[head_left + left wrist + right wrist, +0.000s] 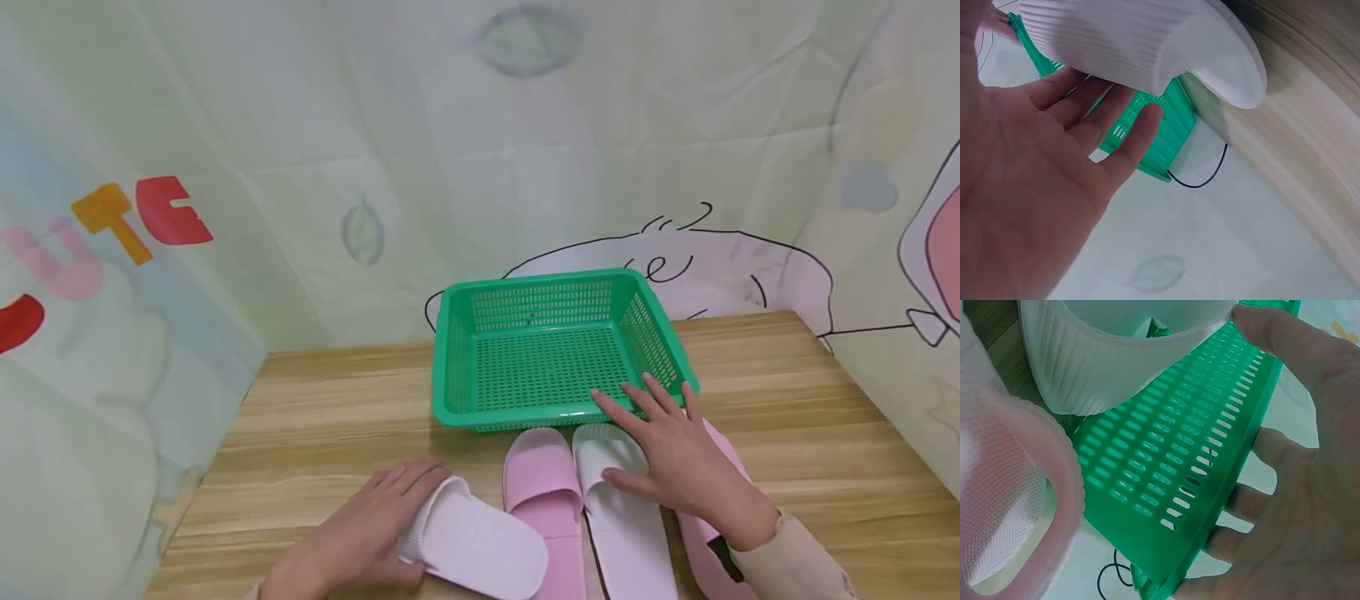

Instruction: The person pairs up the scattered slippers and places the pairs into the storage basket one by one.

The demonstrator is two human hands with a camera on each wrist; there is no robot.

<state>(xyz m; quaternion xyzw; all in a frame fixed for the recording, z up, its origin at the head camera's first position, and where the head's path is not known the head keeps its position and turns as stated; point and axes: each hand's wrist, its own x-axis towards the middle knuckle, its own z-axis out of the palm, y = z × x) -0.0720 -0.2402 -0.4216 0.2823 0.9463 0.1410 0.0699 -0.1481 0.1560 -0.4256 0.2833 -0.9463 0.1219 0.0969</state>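
My left hand (367,529) holds a white slipper (487,546) at its strap end, fingers over the strap, at the front of the table; the left wrist view shows the slipper's ribbed strap (1097,44) against the fingers of that hand (1066,162). My right hand (686,458) is spread above another white slipper (630,533), its fingertips at the front rim of a green basket (450,350). In the right wrist view the fingers of this hand (1291,475) lie along the basket's rim (1225,500). A pink slipper (551,500) lies between the white ones.
Another pink slipper (708,554) lies at the right, partly under my right forearm. The basket stands at the back of the wooden table (322,425), near a printed cloth (300,208) that hangs behind and beside the table.
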